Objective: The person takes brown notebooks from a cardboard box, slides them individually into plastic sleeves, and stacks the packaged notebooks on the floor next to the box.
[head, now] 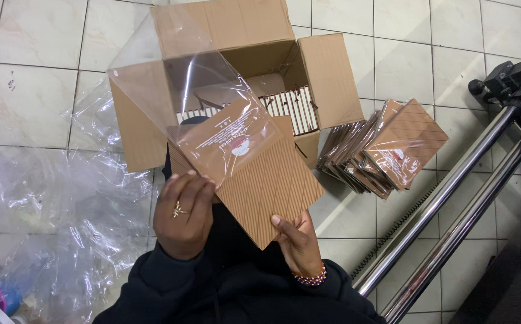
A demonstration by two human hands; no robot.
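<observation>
I hold a flat brown ribbed cardboard piece in front of me, tilted like a diamond. My right hand grips its lower corner. My left hand, with a ring on one finger, holds a clear plastic sleeve with white and red print. The sleeve covers the upper left part of the cardboard piece, and its loose end rises over the box.
An open cardboard box on the tiled floor holds a row of upright flat pieces. A pile of sleeved brown pieces lies to its right. Crumpled clear plastic covers the left floor. Metal rails run diagonally at right.
</observation>
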